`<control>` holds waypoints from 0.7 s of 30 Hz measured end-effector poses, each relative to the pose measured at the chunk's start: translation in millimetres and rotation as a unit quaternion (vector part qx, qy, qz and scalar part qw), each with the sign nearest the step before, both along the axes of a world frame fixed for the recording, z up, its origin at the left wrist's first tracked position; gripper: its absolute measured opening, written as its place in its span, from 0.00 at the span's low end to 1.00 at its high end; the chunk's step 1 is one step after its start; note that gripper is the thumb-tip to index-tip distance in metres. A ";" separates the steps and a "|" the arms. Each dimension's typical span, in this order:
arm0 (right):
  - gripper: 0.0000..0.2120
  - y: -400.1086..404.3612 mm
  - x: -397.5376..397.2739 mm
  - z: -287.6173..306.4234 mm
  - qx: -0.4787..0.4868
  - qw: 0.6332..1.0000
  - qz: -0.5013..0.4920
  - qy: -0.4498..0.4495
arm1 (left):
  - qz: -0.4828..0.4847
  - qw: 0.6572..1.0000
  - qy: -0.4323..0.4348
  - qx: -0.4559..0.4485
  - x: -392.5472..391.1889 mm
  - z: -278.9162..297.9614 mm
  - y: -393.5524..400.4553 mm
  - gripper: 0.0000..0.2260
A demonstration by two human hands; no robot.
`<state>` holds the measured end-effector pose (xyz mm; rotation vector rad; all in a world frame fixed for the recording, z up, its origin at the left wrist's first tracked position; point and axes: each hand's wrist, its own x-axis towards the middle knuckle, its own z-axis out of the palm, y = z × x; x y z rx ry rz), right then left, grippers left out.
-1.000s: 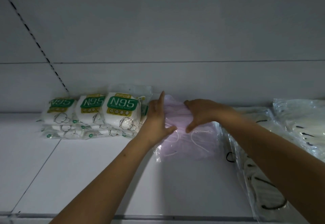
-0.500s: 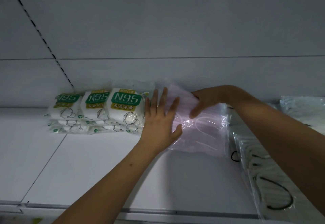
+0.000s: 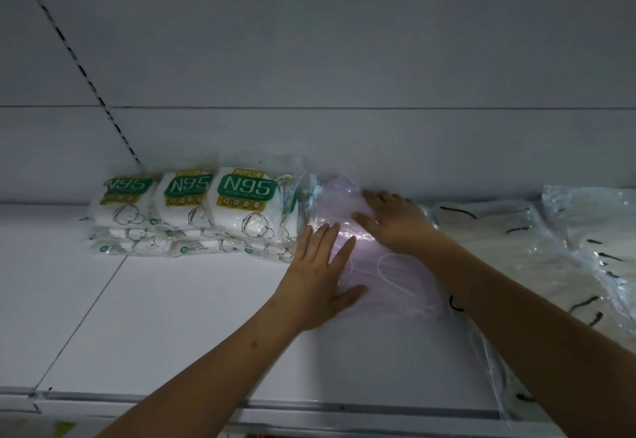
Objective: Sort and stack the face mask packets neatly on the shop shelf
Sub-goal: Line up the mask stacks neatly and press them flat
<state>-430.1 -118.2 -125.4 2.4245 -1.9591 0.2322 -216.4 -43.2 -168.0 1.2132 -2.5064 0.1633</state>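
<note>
A clear packet of pink face masks point(image 3: 389, 282) lies flat on the white shelf point(image 3: 172, 317), against the back wall. My left hand point(image 3: 321, 275) presses on its left part with straight, spread fingers. My right hand point(image 3: 395, 220) lies flat on the packet's far end, fingers pointing left. To the left, touching the pink packet, stands a stack of white N95 mask packets point(image 3: 192, 214) with green labels, in three columns. On the right lie clear packets of pale masks with black ear loops point(image 3: 537, 265), partly hidden by my right forearm.
The shelf's grey back panel point(image 3: 344, 145) rises right behind the packets. A metal front rail point(image 3: 309, 406) edges the shelf. A slotted upright strip point(image 3: 86, 72) runs diagonally at the upper left. Bare shelf surface spreads at the left and front.
The pink packet went from held up and bunched to lying flat. My right hand has opened and now rests flat on it; my left hand slid down and right onto it.
</note>
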 end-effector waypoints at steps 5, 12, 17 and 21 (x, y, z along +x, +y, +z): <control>0.32 -3.2 1.2 14.0 -0.015 0.999 -0.014 -0.038 | -0.034 0.999 0.006 0.002 7.4 4.4 9.7 0.32; 0.43 -24.8 15.2 39.6 0.103 0.993 -0.062 0.003 | -0.001 0.997 0.045 0.060 24.3 -5.5 31.3 0.35; 0.53 -34.8 13.7 58.0 0.234 0.968 -0.027 -0.083 | -0.018 0.998 0.044 0.040 23.8 -4.5 34.0 0.35; 0.50 -38.2 20.0 57.9 0.255 0.960 -0.009 -0.112 | -0.001 0.999 0.011 0.040 20.9 1.7 33.1 0.39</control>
